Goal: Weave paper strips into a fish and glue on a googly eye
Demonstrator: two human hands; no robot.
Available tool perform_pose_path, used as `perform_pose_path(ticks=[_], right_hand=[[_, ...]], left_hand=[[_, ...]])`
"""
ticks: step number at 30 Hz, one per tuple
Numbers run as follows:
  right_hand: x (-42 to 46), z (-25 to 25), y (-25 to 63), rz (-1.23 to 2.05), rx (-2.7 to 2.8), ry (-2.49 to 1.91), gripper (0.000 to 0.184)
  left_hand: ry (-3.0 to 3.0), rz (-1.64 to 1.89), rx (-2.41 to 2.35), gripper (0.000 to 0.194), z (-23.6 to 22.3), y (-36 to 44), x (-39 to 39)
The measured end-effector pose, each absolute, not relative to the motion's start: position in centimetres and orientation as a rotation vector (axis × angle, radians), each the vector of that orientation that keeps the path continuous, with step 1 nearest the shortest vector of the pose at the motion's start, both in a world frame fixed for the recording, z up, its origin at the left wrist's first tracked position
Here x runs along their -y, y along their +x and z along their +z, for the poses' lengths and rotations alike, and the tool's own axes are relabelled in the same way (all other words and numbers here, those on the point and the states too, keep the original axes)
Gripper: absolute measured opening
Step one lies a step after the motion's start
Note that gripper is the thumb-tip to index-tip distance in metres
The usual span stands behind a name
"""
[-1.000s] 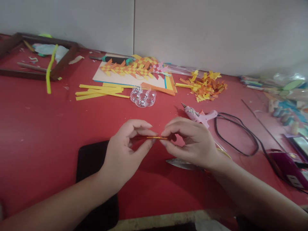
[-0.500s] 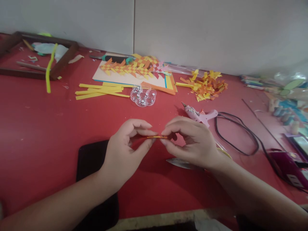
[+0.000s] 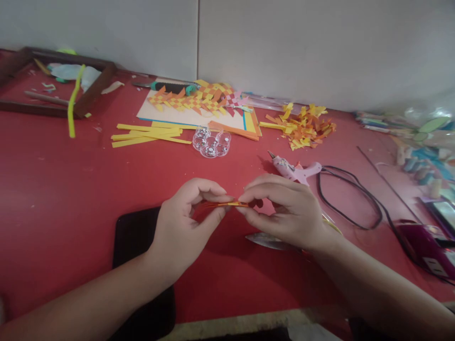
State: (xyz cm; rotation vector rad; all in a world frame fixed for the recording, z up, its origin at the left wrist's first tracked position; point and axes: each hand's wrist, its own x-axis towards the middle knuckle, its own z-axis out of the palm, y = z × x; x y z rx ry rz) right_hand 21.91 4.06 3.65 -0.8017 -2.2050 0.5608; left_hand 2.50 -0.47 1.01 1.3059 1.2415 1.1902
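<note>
Well beyond the left hand [image 3: 179, 227] and off to its left, a dark frame [image 3: 42, 110] surrounds scraps and a pale crumpled piece [image 3: 71, 72], a yellow strip [image 3: 74, 102] lying over its edge. Both that hand and the right hand [image 3: 287, 213] pinch an orange-and-yellow paper piece [image 3: 233, 203] between them. Ahead of the hands, a clear lobed case [image 3: 212, 140] contains small black-and-white bits [image 3: 210, 151]. Since half a second ago, more orange shows on the paper piece beside the left fingertips.
</note>
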Motion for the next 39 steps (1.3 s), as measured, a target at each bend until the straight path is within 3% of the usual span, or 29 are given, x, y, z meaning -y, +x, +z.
perform_pose_path(ticks=[7,14,16,20,23,28,39], right_hand=[[-4.1,3.9,21.9,0.518,2.239,-0.817,0.011],[-4.2,3.9,22.0,0.620,2.198,-0.816,0.011],[-4.3,3.7,22.1,0.696,2.172,-0.861,0.007],[-4.5,3.3,22.2,0.977,2.019,-0.973,0.023],[-4.6,3.4,22.2,1.088,1.972,-1.025,0.013],[-4.5,3.8,22.1,1.229,1.962,-1.111,0.018],[-4.9,3.6,21.6,1.280,1.679,-1.221,0.019]], left_hand=[[1.340,1.217,-1.230,0.028,1.0,2.6,0.3],[1.414,1.164,-1.232,0.001,1.2,2.6,0.1],[1.310,1.128,-1.196,0.004,1.4,2.6,0.1],[1.055,1.137,-1.143,0.010,1.4,2.7,-0.3],[0.930,1.140,-1.144,0.016,1.0,2.7,-0.7],[0.799,1.105,-1.098,0.018,0.4,2.6,-0.7],[0.774,1.033,-1.099,0.017,0.6,2.5,-0.5]])
